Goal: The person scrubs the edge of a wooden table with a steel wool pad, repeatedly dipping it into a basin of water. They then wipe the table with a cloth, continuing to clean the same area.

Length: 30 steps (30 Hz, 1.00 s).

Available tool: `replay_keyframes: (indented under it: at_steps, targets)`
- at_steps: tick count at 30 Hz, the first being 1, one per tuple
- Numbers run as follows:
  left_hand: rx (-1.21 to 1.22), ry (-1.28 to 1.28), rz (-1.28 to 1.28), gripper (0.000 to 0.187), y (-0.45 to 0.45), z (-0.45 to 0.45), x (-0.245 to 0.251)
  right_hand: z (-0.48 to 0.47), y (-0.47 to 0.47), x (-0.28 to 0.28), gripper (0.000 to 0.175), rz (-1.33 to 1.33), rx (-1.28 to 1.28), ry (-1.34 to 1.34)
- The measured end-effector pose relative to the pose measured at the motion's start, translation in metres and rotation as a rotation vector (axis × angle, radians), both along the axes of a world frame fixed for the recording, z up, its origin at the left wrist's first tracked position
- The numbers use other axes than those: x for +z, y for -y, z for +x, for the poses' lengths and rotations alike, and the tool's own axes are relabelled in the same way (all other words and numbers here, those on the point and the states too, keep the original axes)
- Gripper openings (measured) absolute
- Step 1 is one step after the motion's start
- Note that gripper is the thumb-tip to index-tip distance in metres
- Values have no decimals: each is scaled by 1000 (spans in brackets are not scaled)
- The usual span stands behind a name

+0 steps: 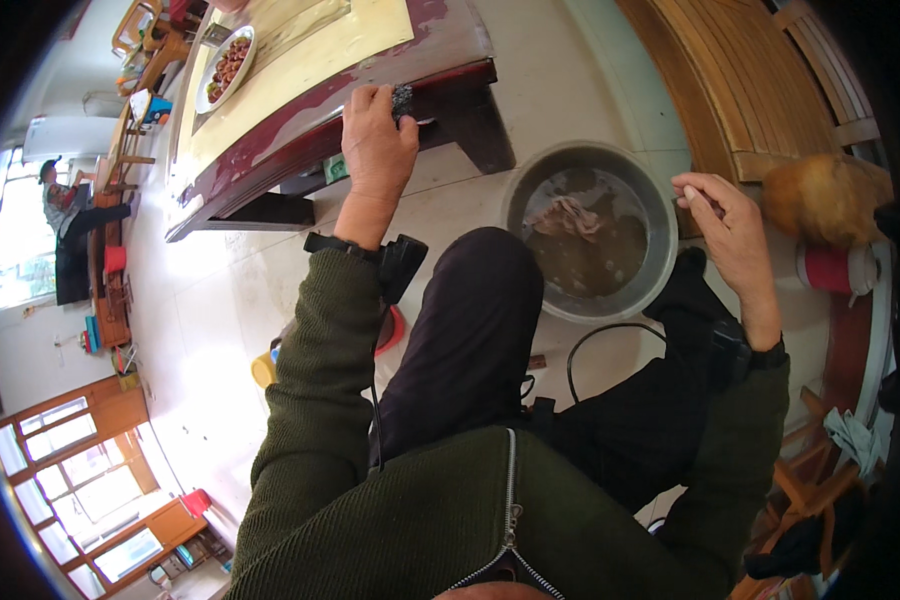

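My left hand (381, 139) grips a dark scouring pad (402, 102) at the dark-red edge of a wooden table (292, 127). The table bears a yellow sheet and a clear plastic cover. On the floor in front of me stands a round metal basin (511, 217) with murky water inside. A wet brownish cloth (568, 217) lies partly above the water. My right hand (724, 225) hangs just right of the basin's rim, near the wooden bench, with its fingers loosely curled. Nothing shows in it, but its palm side is hidden.
An oval plate (226, 69) of small reddish-brown fruit sits on the table. At the right are a slatted wooden bench (765, 82), a large orange-brown rounded object (825, 199) and a red-and-white container (832, 268). A black cable (574, 360) loops below the basin. A person (75, 217) is far left.
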<state>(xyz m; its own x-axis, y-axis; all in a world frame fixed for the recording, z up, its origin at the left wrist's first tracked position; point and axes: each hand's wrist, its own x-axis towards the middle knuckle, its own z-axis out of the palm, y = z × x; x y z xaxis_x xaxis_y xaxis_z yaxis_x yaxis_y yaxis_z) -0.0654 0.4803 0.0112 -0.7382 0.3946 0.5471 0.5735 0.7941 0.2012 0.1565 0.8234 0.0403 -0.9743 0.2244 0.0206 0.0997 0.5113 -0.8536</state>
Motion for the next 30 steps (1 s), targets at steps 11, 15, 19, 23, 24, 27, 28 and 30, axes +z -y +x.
replay_keyframes:
  at_steps: [11, 15, 19, 23, 24, 27, 28, 30]
  targets:
    - [-28, -22, -19, 38, -30, 5, 1, 2, -2, 1, 18, 9, -3, 14]
    - [-106, -41, -5, 33, -61, 7, -7, 2, -3, 0, 19, 13, -5, 10]
    - [-150, -36, 34, 25, -99, 6, -7, 1, -4, 1, 18, -21, -37, 61]
    - [-303, 193, 98, 39, -123, 20, -5, -4, -2, 0, 19, -12, -35, 18]
    - [-310, 108, 190, 40, -120, 22, -3, -5, -2, 0, 19, -15, -33, 11]
    - [-272, 46, 241, 43, -82, 22, 8, -7, -1, 0, 19, -30, -23, 11]
    - [-250, 50, 224, 45, -60, 19, 12, -8, -1, 0, 19, -63, -20, 12]
    - [-147, 47, 135, 42, -7, 14, 22, -7, -1, 0, 19, -44, -7, 10]
